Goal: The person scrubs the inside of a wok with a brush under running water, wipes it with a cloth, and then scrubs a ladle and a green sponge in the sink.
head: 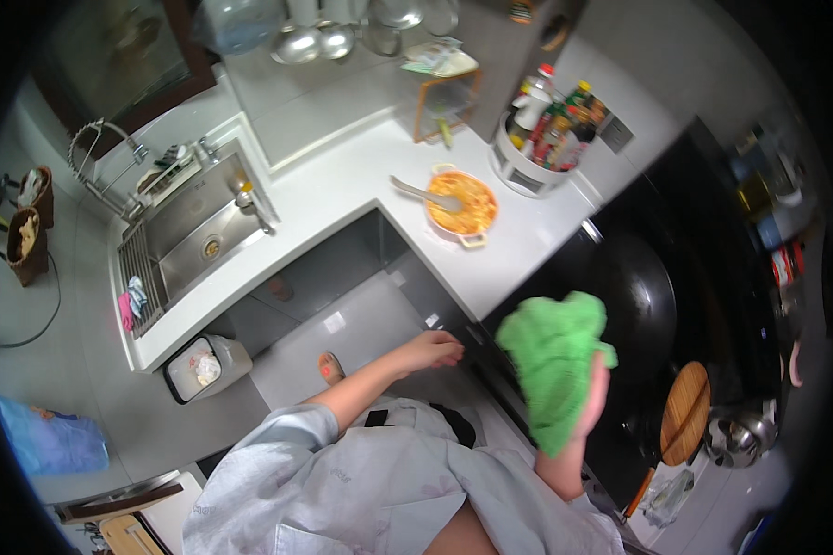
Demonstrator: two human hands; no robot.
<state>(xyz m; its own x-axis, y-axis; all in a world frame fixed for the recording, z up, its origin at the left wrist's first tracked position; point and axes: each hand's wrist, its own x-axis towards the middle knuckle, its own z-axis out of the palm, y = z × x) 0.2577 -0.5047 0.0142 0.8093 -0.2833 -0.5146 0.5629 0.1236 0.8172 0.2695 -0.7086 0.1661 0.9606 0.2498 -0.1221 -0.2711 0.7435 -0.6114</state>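
My right hand (592, 399) grips a bright green cloth (555, 361), which hangs over most of the palm. Cloth and hand are above the near edge of the black cooktop (520, 309), beside a dark wok (638, 298). My left hand (430, 349) hovers over the floor in front of the counter, fingers loosely bent and nothing visible in it. On the white counter (333, 187) stands a two-handled bowl (473, 241) of orange-red food (468, 198). A ladle-like spoon (416, 191) rests in the food, its handle over the rim.
A white caddy (517, 166) of bottles stands behind the bowl. Left is a steel sink (194, 229) with a spring faucet (101, 187); a lined bin (215, 361) sits below. A round wooden lid (684, 416) and steel bowls (736, 437) lie beyond my right hand.
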